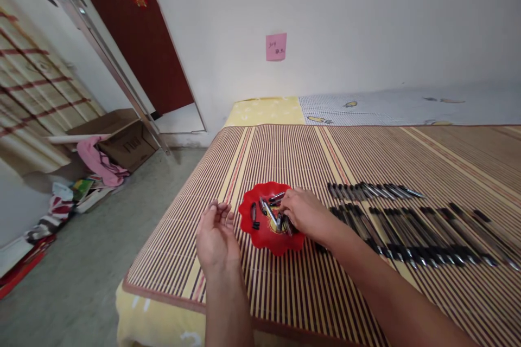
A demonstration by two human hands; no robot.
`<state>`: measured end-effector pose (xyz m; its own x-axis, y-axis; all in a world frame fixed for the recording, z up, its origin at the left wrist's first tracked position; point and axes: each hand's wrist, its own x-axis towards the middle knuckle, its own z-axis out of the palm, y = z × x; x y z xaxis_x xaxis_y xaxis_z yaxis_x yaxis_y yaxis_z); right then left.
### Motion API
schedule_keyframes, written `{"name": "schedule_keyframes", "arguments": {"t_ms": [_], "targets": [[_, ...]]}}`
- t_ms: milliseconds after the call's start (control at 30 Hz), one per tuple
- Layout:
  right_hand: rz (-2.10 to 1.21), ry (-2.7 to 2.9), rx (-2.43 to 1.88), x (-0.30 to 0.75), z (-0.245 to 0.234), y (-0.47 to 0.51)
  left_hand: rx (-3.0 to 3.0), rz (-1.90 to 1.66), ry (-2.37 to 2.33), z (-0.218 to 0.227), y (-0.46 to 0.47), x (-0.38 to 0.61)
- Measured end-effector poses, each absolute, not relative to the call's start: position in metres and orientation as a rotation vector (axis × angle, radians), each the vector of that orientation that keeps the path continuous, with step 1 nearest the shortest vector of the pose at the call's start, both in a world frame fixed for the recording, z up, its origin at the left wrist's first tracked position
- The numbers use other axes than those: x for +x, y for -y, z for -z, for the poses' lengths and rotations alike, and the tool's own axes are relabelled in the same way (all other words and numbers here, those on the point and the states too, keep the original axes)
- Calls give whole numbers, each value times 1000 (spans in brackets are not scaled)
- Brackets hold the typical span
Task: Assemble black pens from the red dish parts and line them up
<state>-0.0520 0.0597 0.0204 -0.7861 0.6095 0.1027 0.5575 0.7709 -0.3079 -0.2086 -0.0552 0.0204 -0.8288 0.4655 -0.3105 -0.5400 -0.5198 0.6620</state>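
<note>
A red scalloped plate (266, 236) lies on the striped bamboo mat (285, 157) and holds several black pen parts (255, 216). My right hand (304, 212) reaches into the plate from the right, its fingers curled down over the pen parts. What it grips, if anything, is hidden under the fingers. My left hand (216, 234) hovers just left of the plate, palm up, fingers loosely curled and empty. Rows of black pens (411, 227) lie side by side on the mat to the right of the plate.
The mat covers a bed with a yellow sheet (264, 111) against a white wall bearing a pink note (276, 46). To the left, a grey floor holds a cardboard box (122, 138), pink cloth and clutter near a dark red door (138, 32).
</note>
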Motion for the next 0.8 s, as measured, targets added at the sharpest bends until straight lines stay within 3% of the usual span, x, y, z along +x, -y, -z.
{"name": "schedule_keyframes", "arguments": {"t_ms": [267,633,800], "targets": [[-346,2783,-1164,-81,-19,-46,-90,-2332,-1024,-20,55,-207],[-705,2583,-1354,-79,-13,-49,-114,-2326,-1032,-21,55,-207],[-1269,2000,-1097,-46,-23,-63,-117,-2328,-1027,-21,55,-207]]}}
